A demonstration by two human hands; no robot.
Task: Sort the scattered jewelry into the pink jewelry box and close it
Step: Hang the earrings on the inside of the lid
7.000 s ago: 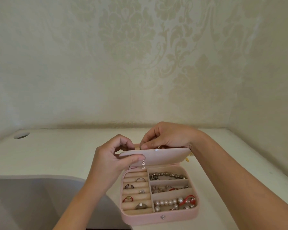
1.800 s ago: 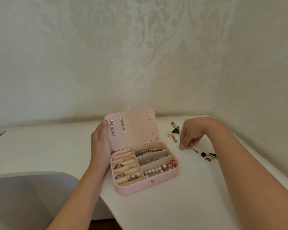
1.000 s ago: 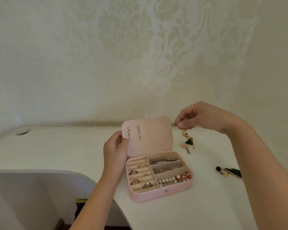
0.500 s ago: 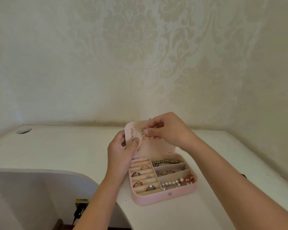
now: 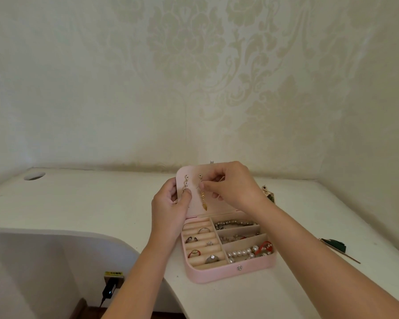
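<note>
Pinning an earring to the lid is the step in hand, judging by the pose. The pink rounded leatherette jewelry box [image 5: 230,272] sits open on the white desk [image 5: 101,203], near its front edge. Its pink padded lid [image 5: 191,171] stands upright at the back.

The left hand [image 5: 171,210] grips the lid's left edge, thumb on the inner face. The right hand [image 5: 230,187] pinches the top of a gold leaf-drop dangle earring [image 5: 203,199] in its fingertips. The drop hangs free in front of the lid. Two silver crystal chain earrings [image 5: 186,181] already hang on the lid, and the gold one sits right over the second.

To do it well:
- The left hand should brace the lid from behind so it cannot fold back under the push.
- The post should go in square to the lid face, clear of the silver chains to avoid a tangle.
- Lid holes and any back clasp are too small to tell, so aim is by feel.
- The pinch should stay high on the hook and the drop should hang straight.

The base looks mostly filled, with rings in the beige ring rolls [image 5: 198,238] and a white pearl bracelet [image 5: 242,252] in the front right compartment. Loose pieces remain on the desk. A dark green triangular earring [image 5: 334,243] lies well to the right, and a small gold-and-green earring [image 5: 269,195] sits just behind the right wrist. Closing is not yet due.
</note>
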